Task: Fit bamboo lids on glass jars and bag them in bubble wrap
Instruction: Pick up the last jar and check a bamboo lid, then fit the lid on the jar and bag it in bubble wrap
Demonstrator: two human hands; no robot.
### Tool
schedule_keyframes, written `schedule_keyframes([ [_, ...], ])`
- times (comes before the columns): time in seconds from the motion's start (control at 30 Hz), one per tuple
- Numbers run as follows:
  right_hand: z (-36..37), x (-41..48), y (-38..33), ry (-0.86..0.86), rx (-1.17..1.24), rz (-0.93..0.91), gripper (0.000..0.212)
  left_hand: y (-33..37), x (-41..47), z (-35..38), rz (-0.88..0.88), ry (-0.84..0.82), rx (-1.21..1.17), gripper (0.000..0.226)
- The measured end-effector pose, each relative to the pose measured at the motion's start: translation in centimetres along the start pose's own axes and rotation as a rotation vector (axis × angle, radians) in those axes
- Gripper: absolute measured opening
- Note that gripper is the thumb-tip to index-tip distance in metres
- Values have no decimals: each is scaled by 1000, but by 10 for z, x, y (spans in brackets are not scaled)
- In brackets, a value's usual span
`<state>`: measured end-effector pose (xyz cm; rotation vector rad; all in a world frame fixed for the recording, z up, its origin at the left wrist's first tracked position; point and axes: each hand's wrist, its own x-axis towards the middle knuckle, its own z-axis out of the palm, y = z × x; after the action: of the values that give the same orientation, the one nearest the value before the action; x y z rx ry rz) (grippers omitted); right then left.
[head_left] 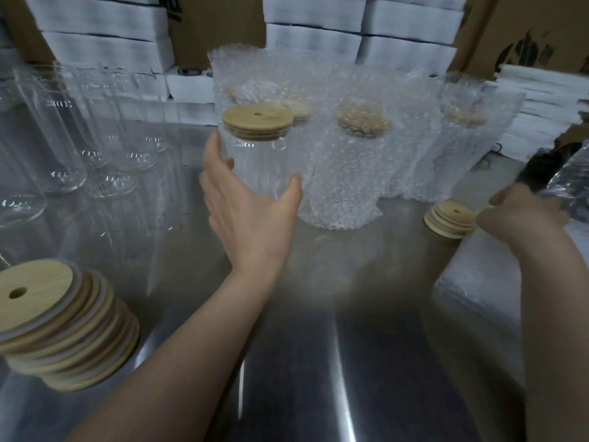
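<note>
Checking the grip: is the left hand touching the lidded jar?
Touching. The head view shows the left hand with its fingers curled round the left side of the jar, thumb at its front.

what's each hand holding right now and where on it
The left hand holds the lidded glass jar by its lower body, thumb opposite fingers. The right hand is at a bubble wrap bag; grip too blurred to tell.

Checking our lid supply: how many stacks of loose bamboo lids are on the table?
2. A tall leaning stack sits at the near left; a short stack sits at the right, close to the right hand. Others may lie outside the frame.
</note>
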<state>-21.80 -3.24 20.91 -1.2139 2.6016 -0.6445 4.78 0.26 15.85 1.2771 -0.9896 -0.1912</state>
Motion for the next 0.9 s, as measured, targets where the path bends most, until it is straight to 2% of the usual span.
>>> schedule_keyframes([
  [0.13,2,10,8,-67,-1,-9,46,-3,4,-2,-26,32,-1,96],
  [0.4,-1,14,14,39,100,-16,40,-10,12,-4,-64,73,49,97],
  [0.57,2,15,13,-27,66,-24,44,-10,13,-4,-60,81,72,100],
  [0.7,3,18,14,-10,98,-25,43,-7,11,-6,-41,75,115,105],
  [0.8,2,20,14,41,156,-41,52,0,11,-10,49,111,187,105],
  [0.87,1,21,14,98,222,-68,62,7,10,-13,177,148,216,99],
  [0.9,1,20,14,134,268,-94,59,11,9,-14,269,166,222,94],
])
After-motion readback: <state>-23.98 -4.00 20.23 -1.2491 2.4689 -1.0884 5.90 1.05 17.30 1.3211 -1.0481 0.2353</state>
